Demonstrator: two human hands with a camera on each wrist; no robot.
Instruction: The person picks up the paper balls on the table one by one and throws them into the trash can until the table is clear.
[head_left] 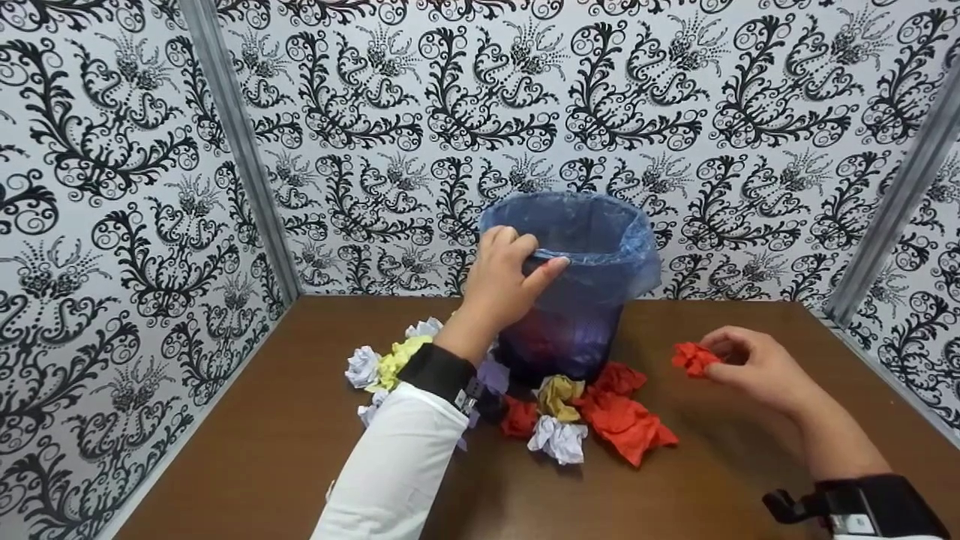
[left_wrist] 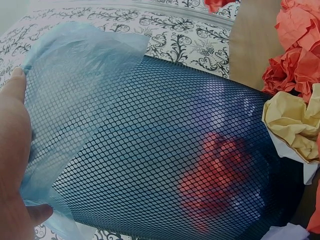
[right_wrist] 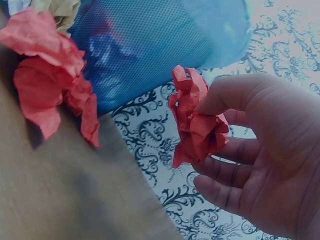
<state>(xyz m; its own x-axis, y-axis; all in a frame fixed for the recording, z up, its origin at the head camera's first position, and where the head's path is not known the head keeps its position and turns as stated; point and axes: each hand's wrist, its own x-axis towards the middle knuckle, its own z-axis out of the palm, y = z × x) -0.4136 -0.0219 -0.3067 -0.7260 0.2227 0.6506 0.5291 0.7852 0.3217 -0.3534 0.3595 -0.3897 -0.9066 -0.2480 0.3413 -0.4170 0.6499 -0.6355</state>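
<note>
A dark mesh wastebasket (left_wrist: 150, 130) lined with a blue plastic bag (head_left: 637, 262) stands toward the back of the table. My left hand (head_left: 499, 277) grips its near rim, fingers over the edge and thumb along the bag. Through the mesh, red and purple crumpled paper shows low inside. Out to the right of the basket, my right hand (head_left: 757, 367) pinches a crumpled red paper ball (right_wrist: 195, 120) between thumb and fingers, raised above the table. Larger crumpled red paper (head_left: 626, 420) lies by the basket's foot, between it and my right hand.
On the wooden table (head_left: 255, 450), a yellow-brown paper ball (head_left: 560, 397) and a white one (head_left: 559, 439) lie before the basket. Left of it, partly behind my left forearm, are white (head_left: 363, 367), yellow (head_left: 397, 360) and purple paper (head_left: 493, 375). Patterned panels (head_left: 375, 150) stand behind and at the sides.
</note>
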